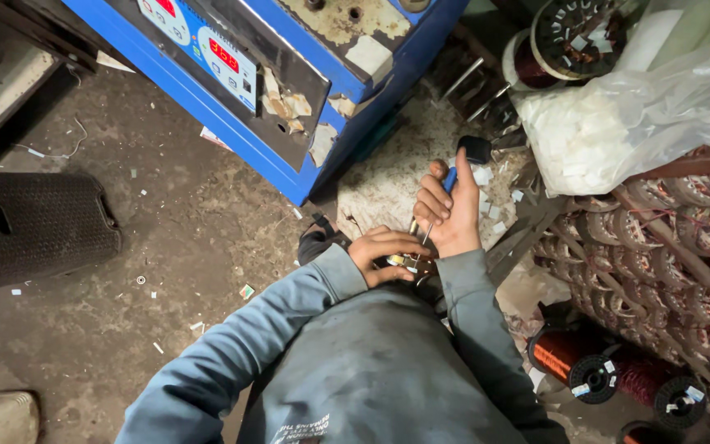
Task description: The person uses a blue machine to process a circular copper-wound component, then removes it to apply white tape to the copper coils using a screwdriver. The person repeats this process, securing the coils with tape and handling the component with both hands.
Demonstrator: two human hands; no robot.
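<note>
My right hand [449, 212] is closed around a tool with a blue and black handle [464, 161], its thin metal shaft pointing down toward my lap. My left hand [384, 253] is curled over a small metal part [398, 261] just below the tool's tip. What the part is stays mostly hidden by my fingers. Both grey sleeves meet in front of my chest.
A blue machine [289, 74] with a control panel stands ahead. A black plastic stool [30, 226] lies at left. Racks of wound coils [667, 238], copper wire spools [573, 358] and a plastic bag of white pieces [618, 123] crowd the right. The dirty floor [166, 247] is littered with scraps.
</note>
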